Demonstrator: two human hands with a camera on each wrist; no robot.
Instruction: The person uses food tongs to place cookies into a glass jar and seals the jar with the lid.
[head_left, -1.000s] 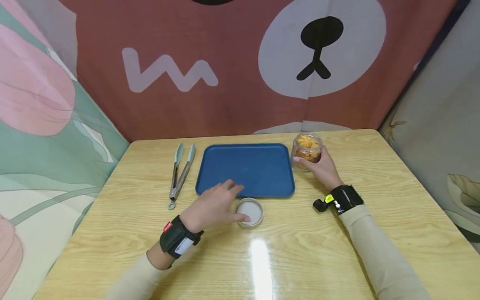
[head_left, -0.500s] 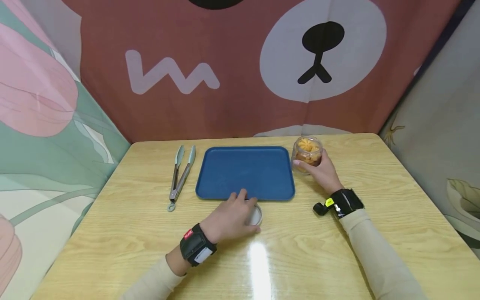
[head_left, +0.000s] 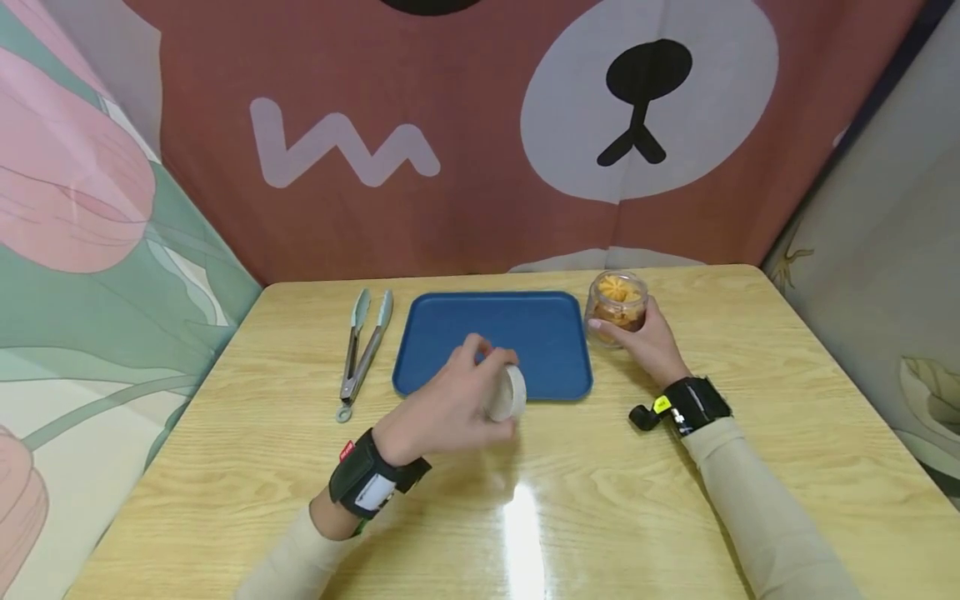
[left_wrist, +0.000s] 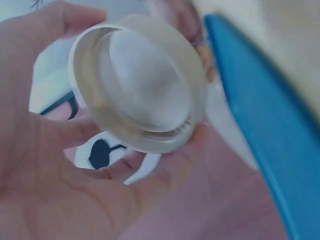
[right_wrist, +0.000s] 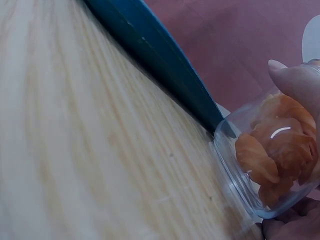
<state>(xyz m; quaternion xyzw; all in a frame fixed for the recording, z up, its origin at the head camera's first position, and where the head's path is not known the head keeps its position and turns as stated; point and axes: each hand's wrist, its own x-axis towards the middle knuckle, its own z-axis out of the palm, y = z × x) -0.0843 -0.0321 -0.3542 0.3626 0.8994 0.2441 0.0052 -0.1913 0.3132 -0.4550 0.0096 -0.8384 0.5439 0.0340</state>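
My left hand (head_left: 453, 408) holds a round whitish jar lid (head_left: 509, 393) by its rim, tilted on edge above the table near the tray's front. In the left wrist view the hollow inside of the lid (left_wrist: 145, 82) shows, with thumb and fingers on opposite sides of the rim. My right hand (head_left: 647, 340) grips a clear, lidless jar (head_left: 617, 310) of golden-brown, swirl-shaped cookies (right_wrist: 282, 140). The jar stands upright on the table, close beside the right edge of the blue tray (head_left: 495, 333).
Metal tongs (head_left: 360, 358) with pale blue tips lie spread on the table (head_left: 247, 433), left of the tray. A brown cloth (head_left: 360, 225) with a bear's face hangs behind the table's far edge. Patterned cloths hang at both sides.
My left hand reached over the lid lying on the table, took hold of it, and has lifted and tilted it. The right hand and jar have stayed in place.
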